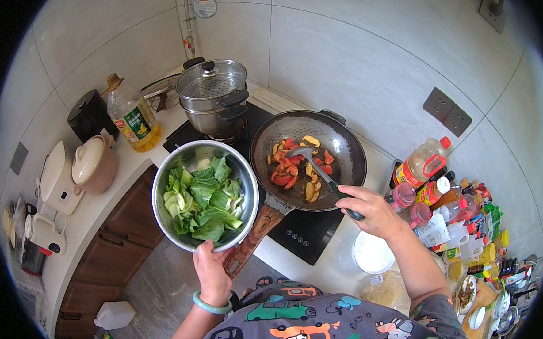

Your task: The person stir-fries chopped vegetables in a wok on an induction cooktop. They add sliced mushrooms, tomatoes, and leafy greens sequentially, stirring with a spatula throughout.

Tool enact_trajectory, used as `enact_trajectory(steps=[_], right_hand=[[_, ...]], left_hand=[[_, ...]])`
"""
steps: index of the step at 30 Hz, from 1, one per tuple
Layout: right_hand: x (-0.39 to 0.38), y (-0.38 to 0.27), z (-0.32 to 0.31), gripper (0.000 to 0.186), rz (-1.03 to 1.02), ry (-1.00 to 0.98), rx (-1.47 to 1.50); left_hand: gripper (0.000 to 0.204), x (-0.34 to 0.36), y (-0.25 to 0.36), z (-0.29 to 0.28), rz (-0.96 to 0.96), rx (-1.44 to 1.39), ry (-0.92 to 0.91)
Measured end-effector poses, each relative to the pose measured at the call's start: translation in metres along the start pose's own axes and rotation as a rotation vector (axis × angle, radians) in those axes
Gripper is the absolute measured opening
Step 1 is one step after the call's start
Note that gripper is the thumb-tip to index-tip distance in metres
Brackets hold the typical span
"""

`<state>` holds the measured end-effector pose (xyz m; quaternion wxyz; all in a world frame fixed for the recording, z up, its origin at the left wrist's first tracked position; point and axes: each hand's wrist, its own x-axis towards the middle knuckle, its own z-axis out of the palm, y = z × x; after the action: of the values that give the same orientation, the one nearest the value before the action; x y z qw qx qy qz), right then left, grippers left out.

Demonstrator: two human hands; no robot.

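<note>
"Hands first: what was each one doing?"

"The person's left hand (pixel 212 274) gripped the near rim of a steel bowl (pixel 158 203), thumb at the edge; fingers beneath it could not be made out. The right hand (pixel 372 210) was closed around the dark handle of a spatula (pixel 325 174)."

"What did the bowl hold, and where was it?"

"Leafy greens (pixel 208 194), with pale stems. It was held just left of the wok (pixel 340 138), partly covering the stove (pixel 305 232)."

"And inside the wok?"

"Red pieces (pixel 290 168) and yellow pieces (pixel 312 192) lay scattered, the spatula's head among them. The wok's wooden handle (pixel 256 235) pointed toward the person, close to the left hand."

"What stood around it?"

"Behind the bowl, a lidded steamer (pixel 212 86); farther left, an oil bottle (pixel 135 124). Many bottles (pixel 427 161) crowded the counter on the right, near a white tub (pixel 374 253)."
</note>
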<state>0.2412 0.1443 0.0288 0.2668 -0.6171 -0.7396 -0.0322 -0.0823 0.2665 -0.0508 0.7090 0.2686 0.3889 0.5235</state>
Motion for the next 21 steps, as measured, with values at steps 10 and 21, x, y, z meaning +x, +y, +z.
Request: enact_trajectory(steps=[10, 21], right_hand=[[-0.001, 0.008, -0.002, 0.026, 0.092, 0.066, 0.111], [-0.014, 0.008, -0.012, 0.024, 0.113, -0.004, 0.043]], left_hand=[[0.031, -0.002, 0.003, 0.003, 0.005, -0.001, 0.015], [0.032, -0.001, 0.001, 0.003, -0.009, -0.011, 0.001]])
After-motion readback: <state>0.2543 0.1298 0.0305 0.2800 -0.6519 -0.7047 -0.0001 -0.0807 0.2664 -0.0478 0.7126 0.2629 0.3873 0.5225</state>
